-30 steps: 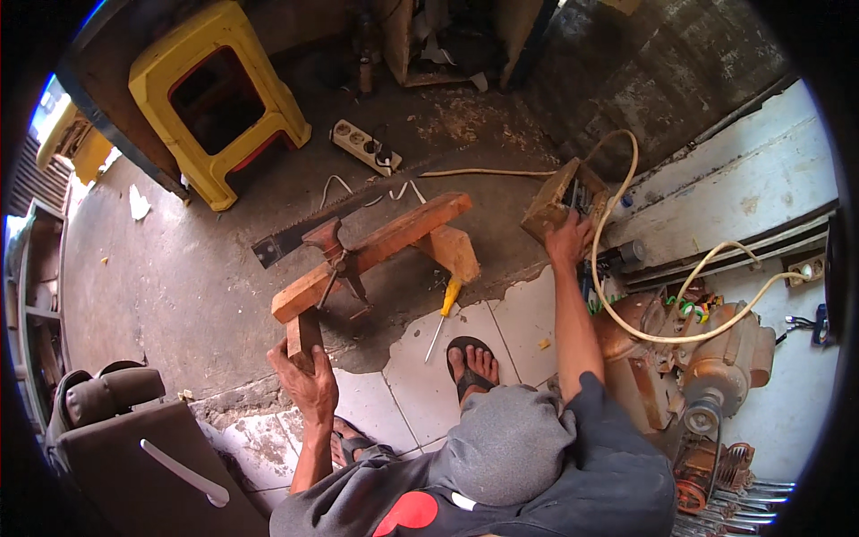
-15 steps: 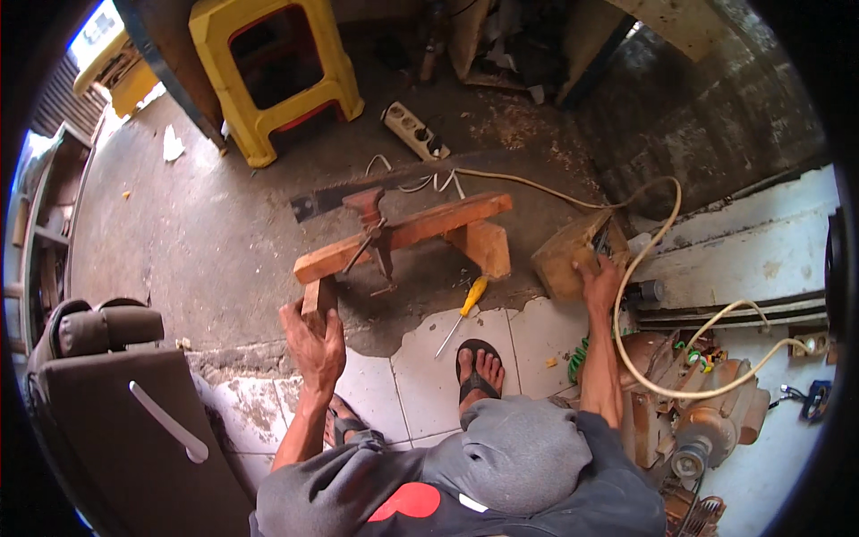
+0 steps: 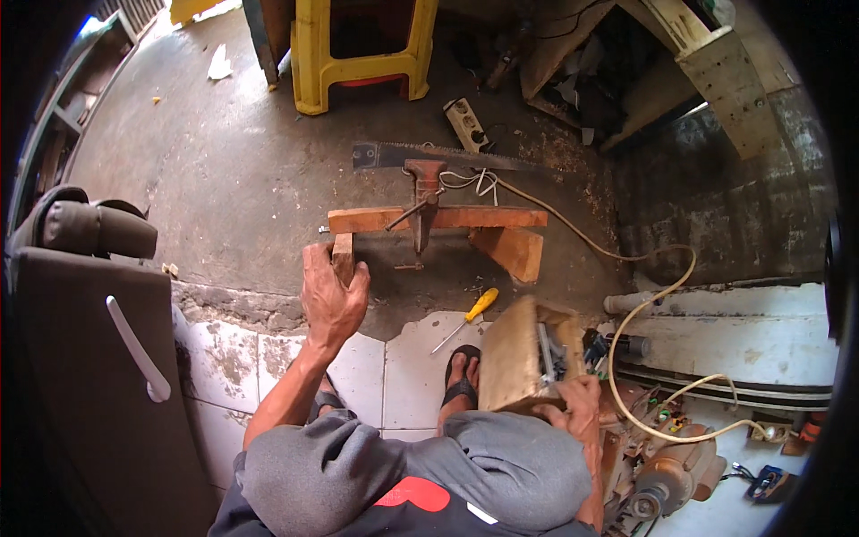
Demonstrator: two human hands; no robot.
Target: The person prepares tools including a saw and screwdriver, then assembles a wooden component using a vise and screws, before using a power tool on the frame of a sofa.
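Note:
My left hand (image 3: 333,291) is wrapped round the short wooden block (image 3: 344,246) at the left end of a reddish wooden beam (image 3: 488,217). A rusty red vise (image 3: 422,201) is fixed at the middle of that beam, and a second wooden leg (image 3: 512,252) stands under its right part. My right hand (image 3: 577,407) is closed on the near edge of a wooden box (image 3: 512,358) beside my right knee. Metal pieces (image 3: 550,353) show inside the box. A screwdriver (image 3: 479,309) with a yellow handle lies on the floor between the beam and my feet.
Behind the vise lies a long toothed saw blade (image 3: 403,157). A power strip (image 3: 465,125) and pale cable (image 3: 644,313) run along the right. A yellow stool (image 3: 371,67) stands far off, a brown padded chair (image 3: 89,358) at left, a motor (image 3: 667,479) at lower right.
My right hand has drawn the wooden box nearer to my right knee. My left hand keeps its hold on the block, and the beam has turned slightly. The view has shifted.

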